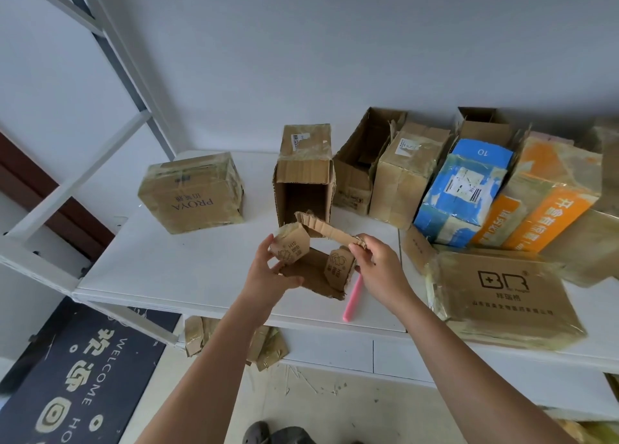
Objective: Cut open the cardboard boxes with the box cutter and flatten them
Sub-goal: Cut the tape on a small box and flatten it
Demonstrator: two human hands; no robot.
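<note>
A small cut-open cardboard box is held above the front of the white table, its flaps spread apart. My left hand grips its left flap, printed "H12 BBB". My right hand pinches the far strip of cardboard at the right. The pink box cutter lies on the table just under my right hand, pointing toward the table's front edge.
A taped PROYA box stands at the left, an open upright box behind my hands. Several boxes, brown, blue and orange, crowd the right. A flat BR box lies at the front right. Flattened cardboard lies below the table beside a dark mat.
</note>
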